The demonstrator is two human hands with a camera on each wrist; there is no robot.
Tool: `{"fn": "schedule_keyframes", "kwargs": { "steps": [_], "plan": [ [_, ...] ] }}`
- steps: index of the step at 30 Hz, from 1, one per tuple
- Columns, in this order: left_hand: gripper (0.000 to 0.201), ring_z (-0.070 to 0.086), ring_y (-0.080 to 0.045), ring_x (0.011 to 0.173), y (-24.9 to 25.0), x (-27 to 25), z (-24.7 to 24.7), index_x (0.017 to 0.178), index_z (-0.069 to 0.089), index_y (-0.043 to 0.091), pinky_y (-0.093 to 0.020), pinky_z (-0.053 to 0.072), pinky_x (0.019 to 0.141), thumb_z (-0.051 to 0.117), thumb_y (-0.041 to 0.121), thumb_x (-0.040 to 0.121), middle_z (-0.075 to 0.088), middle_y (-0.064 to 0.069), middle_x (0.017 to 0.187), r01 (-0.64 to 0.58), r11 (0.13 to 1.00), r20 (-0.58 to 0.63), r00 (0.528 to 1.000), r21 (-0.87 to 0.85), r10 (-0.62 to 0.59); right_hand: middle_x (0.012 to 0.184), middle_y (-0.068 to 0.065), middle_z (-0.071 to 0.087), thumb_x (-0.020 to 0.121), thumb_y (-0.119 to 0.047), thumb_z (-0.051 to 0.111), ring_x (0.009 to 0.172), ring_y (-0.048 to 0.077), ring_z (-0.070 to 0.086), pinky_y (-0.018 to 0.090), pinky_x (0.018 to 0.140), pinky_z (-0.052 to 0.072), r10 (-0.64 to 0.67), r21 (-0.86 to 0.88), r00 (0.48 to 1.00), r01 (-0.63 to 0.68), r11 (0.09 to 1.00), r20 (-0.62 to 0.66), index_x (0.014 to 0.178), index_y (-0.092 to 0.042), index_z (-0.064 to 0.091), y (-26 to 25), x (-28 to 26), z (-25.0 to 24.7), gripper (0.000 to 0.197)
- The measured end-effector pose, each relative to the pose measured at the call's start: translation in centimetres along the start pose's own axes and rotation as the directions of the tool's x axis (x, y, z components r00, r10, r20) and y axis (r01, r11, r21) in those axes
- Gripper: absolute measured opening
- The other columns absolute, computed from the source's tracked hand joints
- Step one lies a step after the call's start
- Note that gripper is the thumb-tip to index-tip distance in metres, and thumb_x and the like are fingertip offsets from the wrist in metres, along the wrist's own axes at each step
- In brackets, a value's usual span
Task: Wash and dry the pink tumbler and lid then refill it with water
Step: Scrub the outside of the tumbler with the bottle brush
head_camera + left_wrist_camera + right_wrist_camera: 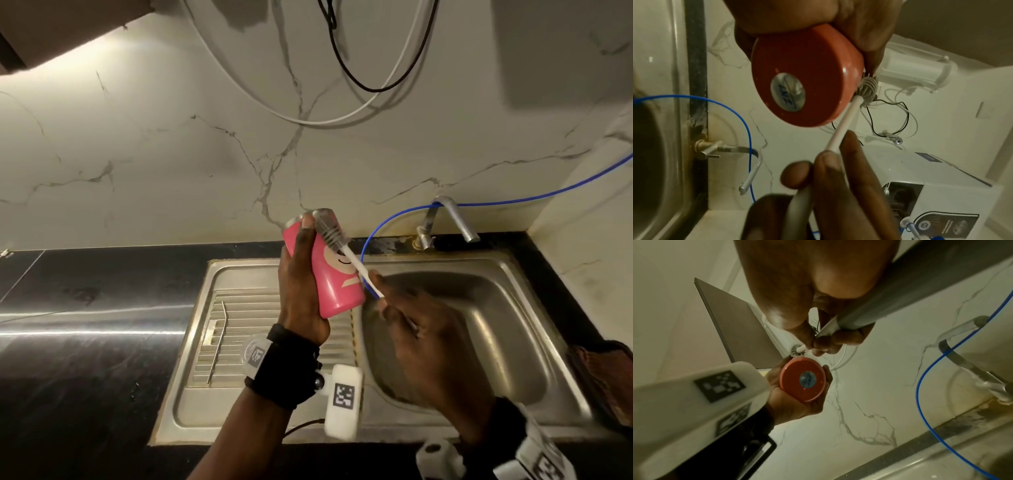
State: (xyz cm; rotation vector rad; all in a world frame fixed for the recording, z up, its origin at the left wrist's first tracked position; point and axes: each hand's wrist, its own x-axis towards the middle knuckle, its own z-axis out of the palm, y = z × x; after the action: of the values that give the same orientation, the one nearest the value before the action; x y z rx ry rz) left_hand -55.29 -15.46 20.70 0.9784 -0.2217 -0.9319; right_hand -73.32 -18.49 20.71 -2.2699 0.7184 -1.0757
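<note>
I hold the pink tumbler [337, 284] tilted above the sink's drainboard, its mouth pointing up and away from me. My left hand [298, 287] grips its body from the left, thumb near the rim. My right hand [411, 315] pinches the white handle of a bottle brush [356, 263]. The bristle head lies against the tumbler's outer side near the rim. In the left wrist view, the tumbler's base [803, 81] with a silver sticker faces the camera and the brush [867, 87] is beside it. The right wrist view shows the tumbler's base [802, 379] and the brush [797, 350] above it.
The steel sink [479, 308] lies under my right hand, with a tap [452, 219] and a blue hose [376, 233] behind it. A bent metal straw [219, 339] rests on the ribbed drainboard. A brown cloth [603, 373] sits at the right edge. A dark counter spreads to the left.
</note>
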Motion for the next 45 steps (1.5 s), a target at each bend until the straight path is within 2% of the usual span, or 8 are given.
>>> {"fn": "schedule_keyframes", "kwargs": {
  "steps": [3,9,17,25,29,32,41,45],
  "plan": [
    [0.072,0.072,-0.025,0.096,0.3,0.1,0.2,0.149,0.057,0.013,-0.044,0.059,0.084,0.070,0.060,0.096,0.069,-0.013,0.119,-0.016,1.000,0.042,0.999,-0.003,0.016,0.078,-0.001,0.062,0.099,-0.009,0.064,0.069,0.012,0.061,0.025,0.065,0.047,0.021,0.027,1.000,-0.021,0.999,-0.019,0.142,-0.023,0.062,0.0,0.7,0.5,0.045],
    [0.074,0.071,-0.025,0.089,2.0,0.3,-0.3,0.149,0.057,0.011,-0.042,0.062,0.079,0.061,0.061,0.096,0.070,-0.012,0.110,0.008,0.999,0.041,0.999,-0.031,-0.007,0.087,-0.009,0.065,0.095,-0.009,0.063,0.079,0.004,0.064,0.009,0.074,0.046,0.025,0.080,1.000,-0.026,0.996,0.019,0.141,-0.025,0.063,-0.6,-1.2,0.2,0.048],
    [0.080,0.071,-0.029,0.084,0.5,-1.2,1.4,0.151,0.051,0.006,-0.041,0.063,0.069,0.069,0.060,0.094,0.067,-0.016,0.111,0.050,0.998,0.117,0.992,-0.043,-0.045,0.085,0.002,0.068,0.100,-0.011,0.062,0.076,0.016,0.064,0.034,0.071,0.053,0.040,0.081,0.999,-0.037,0.996,-0.033,0.146,-0.022,0.058,0.3,1.9,0.4,0.047],
    [0.059,0.072,-0.020,0.080,2.6,-0.5,-0.1,0.121,0.070,0.018,-0.037,0.063,0.072,0.056,0.066,0.089,0.073,-0.006,0.095,0.030,0.994,0.061,0.998,-0.108,-0.024,0.083,-0.014,0.056,0.094,-0.009,0.063,0.071,0.000,0.058,0.005,0.069,0.038,0.046,0.084,0.997,-0.051,0.995,0.063,0.143,-0.033,0.059,-0.2,-3.3,-0.8,0.055],
    [0.066,0.071,-0.021,0.081,2.3,-0.9,0.6,0.130,0.068,0.013,-0.038,0.064,0.072,0.058,0.066,0.090,0.072,-0.006,0.096,0.037,0.997,0.041,0.999,-0.071,-0.034,0.082,-0.024,0.053,0.094,-0.011,0.064,0.069,-0.005,0.055,0.008,0.067,0.039,0.059,0.032,0.997,-0.060,0.998,0.040,0.141,-0.035,0.062,0.0,-2.6,-1.3,0.052],
    [0.084,0.067,-0.025,0.087,1.9,-1.4,1.3,0.144,0.059,0.006,-0.043,0.058,0.082,0.062,0.069,0.089,0.070,-0.007,0.098,0.022,1.000,0.073,0.997,-0.014,-0.021,0.080,-0.015,0.054,0.096,-0.010,0.062,0.068,0.003,0.056,0.009,0.067,0.040,0.010,0.030,1.000,-0.010,0.999,0.001,0.141,-0.024,0.063,-0.6,-1.2,-0.8,0.047],
    [0.068,0.068,-0.023,0.083,2.9,-0.4,-0.2,0.133,0.065,0.010,-0.041,0.062,0.079,0.052,0.068,0.100,0.070,-0.008,0.094,-0.011,0.999,-0.005,1.000,-0.045,0.011,0.085,-0.011,0.054,0.101,-0.023,0.055,0.068,0.008,0.057,0.023,0.062,0.046,0.007,-0.019,0.990,-0.004,1.000,0.142,0.147,-0.034,0.055,-0.6,-5.2,-2.2,0.047],
    [0.069,0.062,-0.027,0.083,1.7,-1.0,0.3,0.131,0.064,0.011,-0.040,0.060,0.076,0.056,0.070,0.097,0.065,-0.008,0.096,0.060,0.998,0.056,0.997,-0.025,-0.059,0.088,-0.003,0.058,0.100,-0.012,0.063,0.067,0.014,0.059,0.036,0.062,0.051,0.006,-0.030,0.991,-0.002,1.000,0.135,0.147,-0.035,0.055,-0.8,-3.5,-1.5,0.053]
  ]
}}
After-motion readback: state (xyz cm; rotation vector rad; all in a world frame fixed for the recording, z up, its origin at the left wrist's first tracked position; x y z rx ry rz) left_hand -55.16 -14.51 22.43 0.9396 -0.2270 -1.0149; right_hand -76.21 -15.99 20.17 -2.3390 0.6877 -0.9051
